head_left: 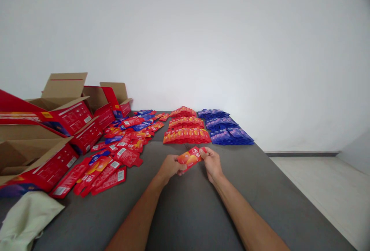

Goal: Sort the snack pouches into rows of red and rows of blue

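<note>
The flat, glossy red-and-orange packet (pixel 190 159) was held on the near side of the landmark, the banked rows of red-and-orange packets (pixel 186 123). Left hand (pixel 170 166): thumb and fingers closed on the packet's left end. Right hand (pixel 212 163): fingers pinched on its right end. The step in hand appeared to be two-handed handling; the next move, I judged, called for a light, even grip. Right of the rows lay banked blue-purple packets (pixel 227 131). Left of the rows lay a loose heap of red and blue packets (pixel 128 155), then open red cardboard boxes (pixel 79 119); these likely restricted leftward reach. A pale green cloth (pixel 29 216) lay farther left and nearer, on the dark grey table (pixel 192 220).
</note>
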A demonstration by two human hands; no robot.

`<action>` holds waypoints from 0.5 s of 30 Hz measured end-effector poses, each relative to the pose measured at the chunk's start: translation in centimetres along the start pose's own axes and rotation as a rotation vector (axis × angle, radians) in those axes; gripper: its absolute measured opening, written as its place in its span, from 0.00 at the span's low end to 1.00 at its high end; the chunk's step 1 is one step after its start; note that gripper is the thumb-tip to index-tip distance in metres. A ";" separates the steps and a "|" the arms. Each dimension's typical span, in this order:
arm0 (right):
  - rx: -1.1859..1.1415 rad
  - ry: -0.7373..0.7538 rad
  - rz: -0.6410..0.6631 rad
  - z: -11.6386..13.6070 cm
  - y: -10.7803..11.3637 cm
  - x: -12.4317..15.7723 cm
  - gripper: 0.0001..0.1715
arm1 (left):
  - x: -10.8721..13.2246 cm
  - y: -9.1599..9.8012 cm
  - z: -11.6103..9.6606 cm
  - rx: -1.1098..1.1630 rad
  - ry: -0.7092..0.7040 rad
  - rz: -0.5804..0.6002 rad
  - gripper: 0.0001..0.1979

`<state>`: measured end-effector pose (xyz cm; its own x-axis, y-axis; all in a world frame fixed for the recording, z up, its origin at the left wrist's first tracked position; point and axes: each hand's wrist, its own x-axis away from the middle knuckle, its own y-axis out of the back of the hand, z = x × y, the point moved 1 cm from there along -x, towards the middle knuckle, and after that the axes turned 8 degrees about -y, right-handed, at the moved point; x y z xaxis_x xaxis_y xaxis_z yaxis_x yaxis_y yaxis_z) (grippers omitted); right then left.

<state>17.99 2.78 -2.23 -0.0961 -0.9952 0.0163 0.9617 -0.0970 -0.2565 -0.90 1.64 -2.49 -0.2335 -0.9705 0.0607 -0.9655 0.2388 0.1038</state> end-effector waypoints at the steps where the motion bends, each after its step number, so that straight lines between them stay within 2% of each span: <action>1: 0.016 0.006 -0.017 0.0 0.0 0.0 0.16 | 0.2 -0.1 -0.2 -0.015 0.015 0.021 0.10; 5: 0.036 0.003 -0.031 0.2 -0.1 0.1 0.17 | 0.5 -0.2 -0.5 -0.061 0.065 0.018 0.09; 9: 0.082 0.031 -0.040 0.4 0.1 0.0 0.20 | 0.5 -0.3 -0.7 -0.097 0.019 -0.011 0.12; 13: 0.220 0.048 -0.097 0.3 0.4 -0.2 0.21 | 0.9 -0.6 -1.2 -0.165 -0.045 0.099 0.14; 15: 0.244 0.052 -0.115 0.5 0.3 -0.2 0.22 | 1.0 -0.8 -1.3 -0.170 -0.046 0.107 0.13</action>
<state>18.46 2.95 -1.88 -0.2157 -0.9763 -0.0194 0.9764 -0.2154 -0.0150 -0.24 0.54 -1.18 -0.3428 -0.9387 0.0352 -0.9024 0.3395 0.2654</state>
